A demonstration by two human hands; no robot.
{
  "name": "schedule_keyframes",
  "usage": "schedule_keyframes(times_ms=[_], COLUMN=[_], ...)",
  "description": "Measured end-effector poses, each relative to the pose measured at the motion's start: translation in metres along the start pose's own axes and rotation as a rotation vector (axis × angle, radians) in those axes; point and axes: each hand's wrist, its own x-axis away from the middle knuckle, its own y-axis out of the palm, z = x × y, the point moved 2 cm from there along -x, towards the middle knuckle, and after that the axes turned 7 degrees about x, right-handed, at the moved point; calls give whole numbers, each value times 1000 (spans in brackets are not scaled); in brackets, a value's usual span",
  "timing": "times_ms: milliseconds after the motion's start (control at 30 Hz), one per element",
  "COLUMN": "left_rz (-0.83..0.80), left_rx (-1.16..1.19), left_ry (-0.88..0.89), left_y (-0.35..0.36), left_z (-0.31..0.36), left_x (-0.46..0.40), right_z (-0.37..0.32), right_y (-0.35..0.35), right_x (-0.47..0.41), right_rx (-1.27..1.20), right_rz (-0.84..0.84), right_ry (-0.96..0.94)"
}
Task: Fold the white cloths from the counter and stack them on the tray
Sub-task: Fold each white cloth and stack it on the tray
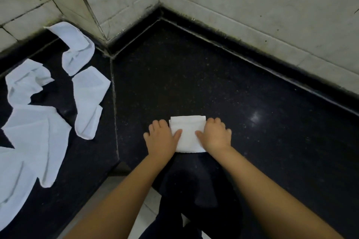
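Note:
A small folded white cloth [188, 134] lies flat on the black counter [242, 103] near its front edge. My left hand [161, 137] grips the cloth's left side, thumb lying on top. My right hand [214, 136] grips its right side the same way. Several loose, unfolded white cloths lie on the counter's left section: one by the wall corner [77, 48], one crumpled [25, 81], one long [88, 99], and a large spread one [29, 141]. No tray is in view.
Pale tiled walls [252, 6] close off the counter at the back and meet in a corner. A seam [114, 103] divides the left counter section from the middle one. The counter's front edge runs just below my hands, with light floor [147, 209] beneath.

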Motion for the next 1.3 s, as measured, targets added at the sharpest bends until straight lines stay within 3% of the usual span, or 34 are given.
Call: schedule_keyframes(times_ms=[133, 267, 400, 500, 600, 700, 900, 1133, 1300], left_rz=[-6, -37, -83, -218, -415, -547, -801, -1180, -1337], left_rx=[91, 753, 1124, 1308, 1350, 1357, 1098, 927, 822], left_ry=[-64, -70, -42, -45, 0, 27, 214, 268, 389], left_y=[0, -22, -39, -43, -41, -33, 2, 69, 111], left_z=[12, 26, 44, 67, 87, 108, 158, 191, 240], left_x=[9, 30, 64, 96, 131, 161, 247, 374, 493], right_z=[-7, 16, 54, 89, 124, 159, 242, 322, 401], right_y=[-2, -23, -42, -45, -45, -41, -1, 74, 113], right_x=[7, 31, 70, 102, 140, 179, 286, 430, 529], right_rx=[-196, -788, -1307, -1487, -1614, -1712, -1861, -2005, -2076], right_rz=[-24, -114, -278, -335, -312, -173, 247, 517, 780], right_ry=[6, 1, 29, 85, 130, 140, 278, 484, 618])
